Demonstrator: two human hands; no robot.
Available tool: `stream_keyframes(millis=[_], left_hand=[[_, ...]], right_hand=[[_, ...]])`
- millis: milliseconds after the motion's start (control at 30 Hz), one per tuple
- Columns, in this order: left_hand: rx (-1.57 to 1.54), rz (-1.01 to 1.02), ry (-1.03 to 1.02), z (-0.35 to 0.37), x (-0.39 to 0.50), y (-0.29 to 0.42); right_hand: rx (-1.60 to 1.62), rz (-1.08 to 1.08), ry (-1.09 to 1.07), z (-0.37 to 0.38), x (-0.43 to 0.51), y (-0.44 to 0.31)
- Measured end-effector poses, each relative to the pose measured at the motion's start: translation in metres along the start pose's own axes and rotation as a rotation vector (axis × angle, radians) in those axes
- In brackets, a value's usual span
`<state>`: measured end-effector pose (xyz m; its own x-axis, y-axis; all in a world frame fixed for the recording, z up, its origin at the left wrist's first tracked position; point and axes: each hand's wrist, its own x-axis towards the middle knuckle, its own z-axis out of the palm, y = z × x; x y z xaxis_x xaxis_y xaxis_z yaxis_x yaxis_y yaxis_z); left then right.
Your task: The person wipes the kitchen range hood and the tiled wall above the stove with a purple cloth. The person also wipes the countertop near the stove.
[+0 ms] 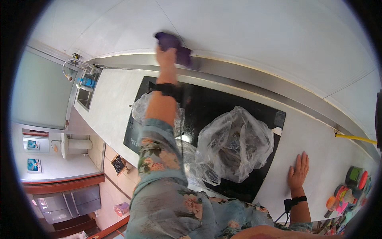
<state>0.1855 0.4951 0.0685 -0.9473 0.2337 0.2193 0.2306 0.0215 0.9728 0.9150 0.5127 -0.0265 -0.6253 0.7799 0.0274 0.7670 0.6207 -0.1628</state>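
My left hand (167, 56) grips a purple cloth (171, 41) and presses it to the white wall panel (238, 33), just above the metal strip (215, 67) along the back of the counter. The cloth and hand look slightly blurred. Resting palm down on the white countertop (286, 149), my right hand (299, 171) holds nothing; its thumb stands off to the side. Between my arms lies a black glass cooktop (206, 95). Clear plastic film (235, 143) covers its right burner, and another plastic cover (140, 107) on the left is partly hidden by my left forearm.
A sink (85, 97) with a curved faucet (67, 67) and a blue bottle (88, 82) is at the left end. On the right, a yellow hose (355, 136) crosses the counter's back, near several colourful containers (343, 194). A stool (119, 164) stands on the floor.
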Motion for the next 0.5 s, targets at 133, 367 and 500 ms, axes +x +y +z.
stream_keyframes(millis=[133,367,500], left_hand=[[0.460,0.347,0.265,-0.083,0.092,-0.004],[1.147,0.099,-0.298,-0.121,0.139,-0.079],[1.062,0.038,-0.423,-0.116,0.125,-0.060]], right_hand=[[-0.004,-0.004,-0.004,0.003,-0.001,0.003],[0.001,-0.061,0.023,0.001,0.005,0.003],[-0.011,-0.073,0.013,-0.003,0.007,-0.001]])
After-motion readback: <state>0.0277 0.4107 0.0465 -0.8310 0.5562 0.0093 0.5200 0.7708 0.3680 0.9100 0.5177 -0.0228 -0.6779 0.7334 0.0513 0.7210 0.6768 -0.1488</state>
